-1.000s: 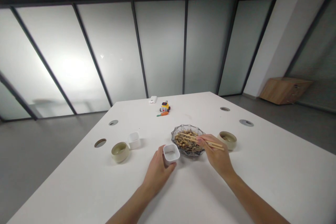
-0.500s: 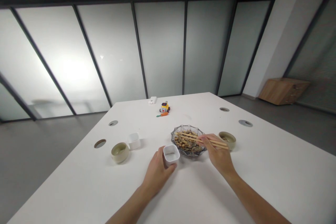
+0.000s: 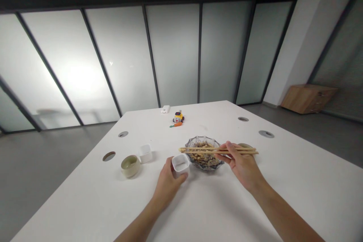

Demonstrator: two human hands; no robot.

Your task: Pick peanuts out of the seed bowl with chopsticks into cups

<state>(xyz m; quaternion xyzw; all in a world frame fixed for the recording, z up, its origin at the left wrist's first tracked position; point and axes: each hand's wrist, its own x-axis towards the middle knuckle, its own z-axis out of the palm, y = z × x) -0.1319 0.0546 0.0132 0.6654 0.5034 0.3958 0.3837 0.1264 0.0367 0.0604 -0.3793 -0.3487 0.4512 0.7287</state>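
My left hand (image 3: 167,182) is wrapped round a small white square cup (image 3: 180,163), just left of the glass bowl. The scalloped glass bowl (image 3: 200,140) holds a heap of mixed brown and tan pieces (image 3: 204,155). In my right hand (image 3: 243,164) are wooden chopsticks (image 3: 204,151), lying nearly level across the bowl. Their tips are above the cup's far edge, with a small pale piece that seems to be between them. Behind my right hand, a green-beige bowl (image 3: 245,145) is mostly hidden.
At left on the white table (image 3: 93,196) are another green-beige bowl (image 3: 130,166) and a second white cup (image 3: 145,153). Farther back lie a yellow toy car (image 3: 178,117), an orange carrot-shaped item (image 3: 177,124) and a white device (image 3: 165,109). Several round holes mark the tabletop.
The chopsticks have lifted out of the heap and moved left to the cup. My right hand has risen slightly and turned. My left hand has shifted the cup slightly left.
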